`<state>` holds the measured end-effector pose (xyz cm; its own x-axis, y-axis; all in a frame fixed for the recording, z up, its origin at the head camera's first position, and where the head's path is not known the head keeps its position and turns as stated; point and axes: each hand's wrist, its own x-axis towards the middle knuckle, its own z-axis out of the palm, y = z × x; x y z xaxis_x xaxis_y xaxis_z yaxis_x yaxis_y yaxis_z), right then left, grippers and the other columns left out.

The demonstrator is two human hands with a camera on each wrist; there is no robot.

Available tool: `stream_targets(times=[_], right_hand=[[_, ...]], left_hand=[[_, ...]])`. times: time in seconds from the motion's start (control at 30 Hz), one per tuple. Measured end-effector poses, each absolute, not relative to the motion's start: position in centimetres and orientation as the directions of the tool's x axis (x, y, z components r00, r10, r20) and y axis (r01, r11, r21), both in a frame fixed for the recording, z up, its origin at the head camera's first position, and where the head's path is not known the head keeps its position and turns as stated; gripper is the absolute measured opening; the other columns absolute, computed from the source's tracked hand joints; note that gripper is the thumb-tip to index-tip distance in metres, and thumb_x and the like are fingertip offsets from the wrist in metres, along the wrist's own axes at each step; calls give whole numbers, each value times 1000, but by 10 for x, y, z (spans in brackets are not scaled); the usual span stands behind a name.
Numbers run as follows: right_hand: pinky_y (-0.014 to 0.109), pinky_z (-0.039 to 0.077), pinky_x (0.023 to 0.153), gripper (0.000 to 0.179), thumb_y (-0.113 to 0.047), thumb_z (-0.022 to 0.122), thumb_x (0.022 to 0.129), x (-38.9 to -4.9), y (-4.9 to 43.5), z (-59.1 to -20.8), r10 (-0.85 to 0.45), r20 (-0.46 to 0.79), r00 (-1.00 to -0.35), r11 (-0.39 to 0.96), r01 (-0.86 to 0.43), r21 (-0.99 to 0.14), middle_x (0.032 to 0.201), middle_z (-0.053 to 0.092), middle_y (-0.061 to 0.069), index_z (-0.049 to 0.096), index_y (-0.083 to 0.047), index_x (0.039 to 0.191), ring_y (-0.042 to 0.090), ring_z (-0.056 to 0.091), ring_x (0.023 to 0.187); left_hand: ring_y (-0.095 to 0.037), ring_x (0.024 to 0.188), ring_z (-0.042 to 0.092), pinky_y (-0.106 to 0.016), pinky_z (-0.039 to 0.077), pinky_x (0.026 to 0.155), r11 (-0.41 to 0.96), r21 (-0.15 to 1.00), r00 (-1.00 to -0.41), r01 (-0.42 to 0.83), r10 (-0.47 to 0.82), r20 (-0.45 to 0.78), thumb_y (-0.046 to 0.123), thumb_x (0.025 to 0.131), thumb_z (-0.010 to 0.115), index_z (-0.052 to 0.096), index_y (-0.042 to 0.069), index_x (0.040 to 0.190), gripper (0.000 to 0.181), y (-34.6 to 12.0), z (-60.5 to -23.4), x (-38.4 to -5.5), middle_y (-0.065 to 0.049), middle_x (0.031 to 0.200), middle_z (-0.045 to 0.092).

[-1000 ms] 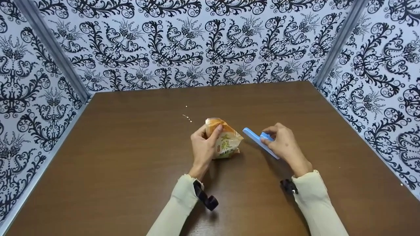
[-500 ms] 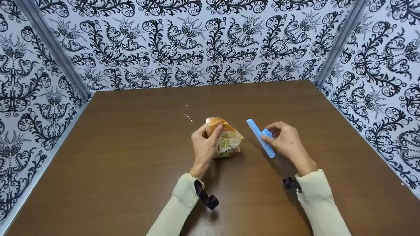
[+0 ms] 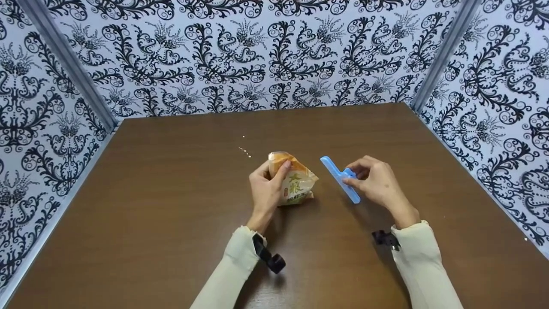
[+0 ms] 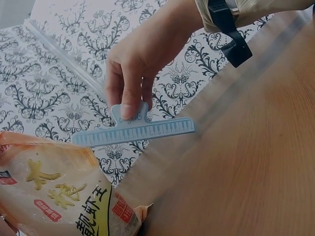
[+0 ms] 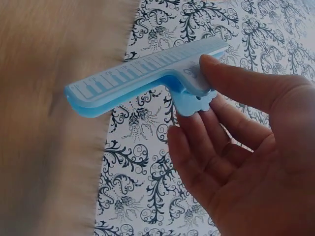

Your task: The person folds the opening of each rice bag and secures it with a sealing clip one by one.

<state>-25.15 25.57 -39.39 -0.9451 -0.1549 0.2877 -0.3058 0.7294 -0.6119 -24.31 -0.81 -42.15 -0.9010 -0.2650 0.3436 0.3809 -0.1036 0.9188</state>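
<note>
By walls (image 3: 233,51) printed with black scrollwork on white, the brown worktop (image 3: 163,231) is bordered at the back and on both sides. Near the middle of the worktop, an orange-and-cream packet (image 3: 297,185) is pinched by its upper part in the left grip (image 3: 265,189), thumb laid across the printed front, while just to its right and apart from it a slim blue clip (image 3: 339,177) is held tilted, its tabs pinched between thumb and fingers of the right grip (image 3: 375,182). Small white specks (image 3: 245,150) are scattered beyond the left grip.
</note>
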Motion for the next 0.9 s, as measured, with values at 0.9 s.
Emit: stream_targets(times=[0.9], right_hand=[[22,54,65,18,-10,91,79,-245,267,-386,-288,215,-933,522,-341,-782,88,76,13,82,-7,94,11,67,73]], left_hand=[[-13,67,64,-22,50,59,-127,910,-898,394,-263,352,10,92,78,77,-4,96,15,-7,-423,-246,-6,80,75]])
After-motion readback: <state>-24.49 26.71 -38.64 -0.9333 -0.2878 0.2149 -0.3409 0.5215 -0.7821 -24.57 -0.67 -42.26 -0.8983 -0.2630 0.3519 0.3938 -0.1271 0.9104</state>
